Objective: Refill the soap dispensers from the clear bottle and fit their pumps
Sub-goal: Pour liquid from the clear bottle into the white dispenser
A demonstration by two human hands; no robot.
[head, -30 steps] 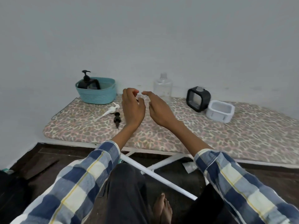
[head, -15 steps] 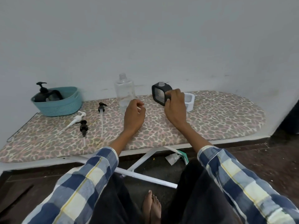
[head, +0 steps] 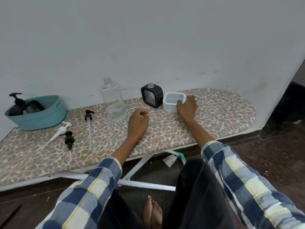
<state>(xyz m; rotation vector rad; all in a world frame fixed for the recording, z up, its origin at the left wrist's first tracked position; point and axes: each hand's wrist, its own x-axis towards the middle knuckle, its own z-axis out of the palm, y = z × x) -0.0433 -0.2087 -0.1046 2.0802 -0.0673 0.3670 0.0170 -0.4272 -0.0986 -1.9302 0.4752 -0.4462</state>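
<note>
A clear bottle (head: 113, 103), uncapped with a little liquid at the bottom, stands at the back of the leopard-print board (head: 214, 116). To its right a black square dispenser (head: 152, 96) stands upright with an open neck. Beside it lies a white square dispenser (head: 172, 103), and my right hand (head: 187, 105) grips its right side. My left hand (head: 139, 120) hovers loosely curled over the board with nothing in it. Three loose pumps lie at the left: a white pump (head: 61, 130), a short black pump (head: 69, 140) and a long-tubed black pump (head: 88, 118).
A teal basket (head: 47, 119) at the far left holds a black dispenser with its pump (head: 17, 100) fitted. A wall runs close behind the board. White board legs (head: 146, 185), my knees and bare feet (head: 151, 212) are below the front edge.
The view has swung right. My right hand moved from the black dispenser to the white one and closed on it. My left hand stayed near the middle of the board.
</note>
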